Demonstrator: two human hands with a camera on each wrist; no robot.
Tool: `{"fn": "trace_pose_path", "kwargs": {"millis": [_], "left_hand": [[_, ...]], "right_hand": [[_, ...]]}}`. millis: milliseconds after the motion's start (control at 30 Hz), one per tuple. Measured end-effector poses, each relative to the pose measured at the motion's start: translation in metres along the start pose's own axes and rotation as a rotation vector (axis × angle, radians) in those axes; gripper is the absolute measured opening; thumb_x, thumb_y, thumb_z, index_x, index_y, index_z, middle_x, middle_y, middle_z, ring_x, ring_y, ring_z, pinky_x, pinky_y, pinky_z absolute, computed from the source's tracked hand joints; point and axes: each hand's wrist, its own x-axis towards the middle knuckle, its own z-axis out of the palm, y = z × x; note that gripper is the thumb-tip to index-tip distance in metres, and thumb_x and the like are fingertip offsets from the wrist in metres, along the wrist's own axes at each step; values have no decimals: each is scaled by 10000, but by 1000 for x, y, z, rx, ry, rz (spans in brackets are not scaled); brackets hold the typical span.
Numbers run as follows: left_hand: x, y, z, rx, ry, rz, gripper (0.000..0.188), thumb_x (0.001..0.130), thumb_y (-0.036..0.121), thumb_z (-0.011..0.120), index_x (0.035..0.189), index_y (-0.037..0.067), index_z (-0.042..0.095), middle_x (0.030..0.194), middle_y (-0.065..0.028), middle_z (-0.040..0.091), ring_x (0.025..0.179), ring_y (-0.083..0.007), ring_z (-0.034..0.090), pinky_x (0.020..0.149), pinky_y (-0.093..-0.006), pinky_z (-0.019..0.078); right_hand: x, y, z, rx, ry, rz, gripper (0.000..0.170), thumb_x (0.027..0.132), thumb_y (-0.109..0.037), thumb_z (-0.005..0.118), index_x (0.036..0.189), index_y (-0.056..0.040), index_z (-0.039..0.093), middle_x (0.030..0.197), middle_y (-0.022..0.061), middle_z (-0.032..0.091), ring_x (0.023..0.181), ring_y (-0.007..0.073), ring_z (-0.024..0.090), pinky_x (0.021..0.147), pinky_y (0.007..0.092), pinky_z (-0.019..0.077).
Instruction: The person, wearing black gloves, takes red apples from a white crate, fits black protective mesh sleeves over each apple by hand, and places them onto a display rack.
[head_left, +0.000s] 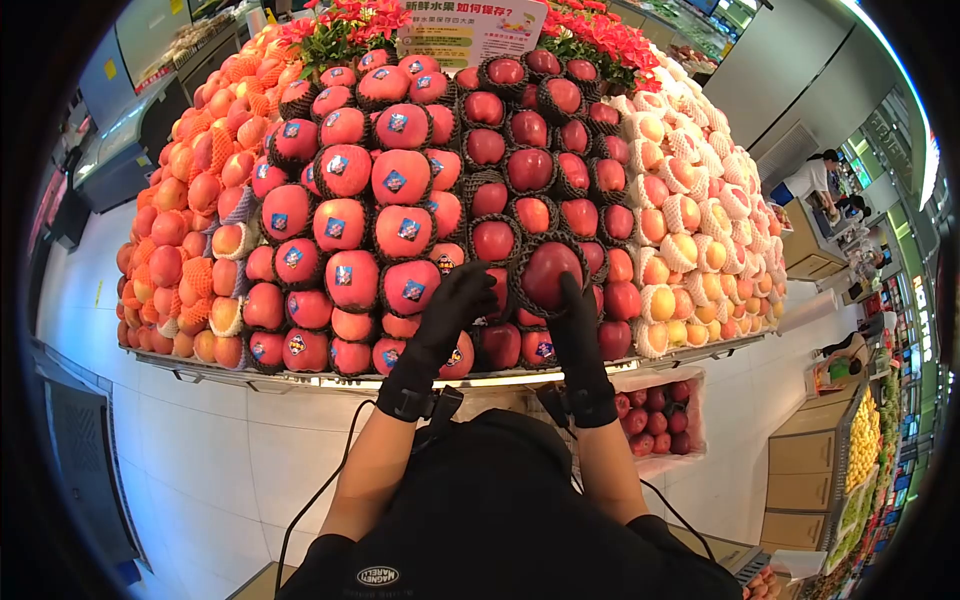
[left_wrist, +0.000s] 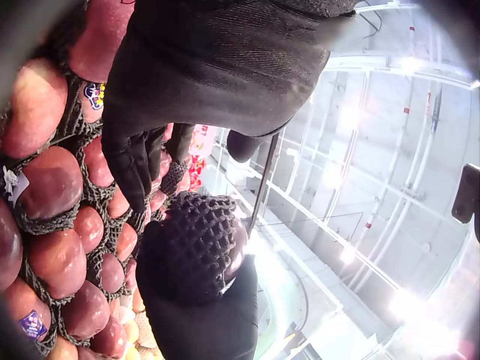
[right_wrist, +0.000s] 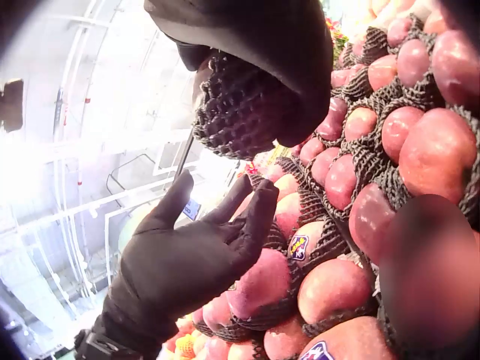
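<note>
A dark red apple (head_left: 552, 275) in a black foam net is gripped by the right hand (head_left: 577, 330), black-gloved, its thumb over the near side. The right wrist view has that hand (right_wrist: 262, 52) curled round the netted apple (right_wrist: 236, 109). Just left of the apple, the gloved left hand (head_left: 455, 315) holds nothing, its fingers spread and slightly bent in the right wrist view, where the left hand (right_wrist: 187, 262) stays apart from the net. In the left wrist view the left hand (left_wrist: 202, 75) is above the netted apple (left_wrist: 199, 232), which sits in the right hand (left_wrist: 199, 322).
Stacked apples (head_left: 395, 180) with stickers fill the display's left and middle; paler fruit (head_left: 690, 210) in white nets is at right. Red flowers (head_left: 610, 40) and a sign (head_left: 470, 30) stand behind. A box of apples (head_left: 655, 415) lies below the display's front edge.
</note>
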Motion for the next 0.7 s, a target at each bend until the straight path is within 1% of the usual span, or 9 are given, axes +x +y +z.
{"fn": "trace_pose_path", "kwargs": {"millis": [33,133,233,333,433,533,567,667,700], "left_hand": [[0,1,2,-13,-2,-13,429,958,290,544,1318,75,455,1185,-109,560,983,-201,603,849,-360,513],[-10,10,20,-179,-60,5,457,966,298,528,1347,71,419,1207,-108,548,1044,-218,582,872,-383,515],[0,3,32,-216,-130,41,489,973,333,504,1366,68,388,1240,-101,534,1093,-214,559,902,-385,511],[6,2,30,-635,-102,7,543,922,260,604,1373,62,374,1274,-98,522,1124,-194,554,931,-364,503],[-4,18,22,469,96,589,592,800,150,743,1309,41,462,1229,-101,578,1081,-178,592,903,-338,521],[-11,23,3,751,193,754,702,605,102,873,1220,22,545,1116,-89,649,990,-187,641,855,-353,543],[-16,23,2,681,212,775,637,572,94,884,1139,23,603,1058,-86,675,922,-194,666,813,-354,562],[-17,13,-17,847,188,692,654,568,91,882,1152,19,596,1077,-101,669,949,-202,661,821,-363,559],[-19,13,-12,378,135,555,624,603,99,858,1161,17,591,1100,-109,659,971,-202,654,820,-362,558]], "right_hand": [[1,-8,5,145,36,72,617,875,-199,642,1373,2,339,1297,144,463,1142,247,532,866,367,537],[-4,-16,29,-475,172,-335,761,758,-152,765,1371,-6,339,1329,171,424,1198,271,485,933,395,491],[-6,-4,46,-598,142,-402,910,648,-115,836,1385,-9,315,1355,201,390,1256,300,426,1003,416,426],[-8,8,55,-830,-31,-710,944,641,-113,838,1406,-10,293,1381,214,368,1290,323,390,1028,417,398],[-26,-23,60,-654,-206,-528,931,642,-21,796,1424,-42,292,1427,139,354,1314,271,376,1051,384,388],[-29,-22,45,-621,-140,-493,821,705,-25,755,1407,-30,329,1403,139,389,1302,265,396,1065,389,365],[-28,-21,38,-600,-121,-484,767,735,-26,740,1395,-24,349,1389,140,404,1292,264,408,1059,391,370],[-24,-11,26,-466,-147,-411,688,767,-22,704,1373,-24,379,1361,129,436,1270,249,432,1051,378,380],[-23,-14,26,-513,-167,-395,664,781,-27,693,1368,-24,383,1356,129,441,1264,246,438,1046,378,385]]}}
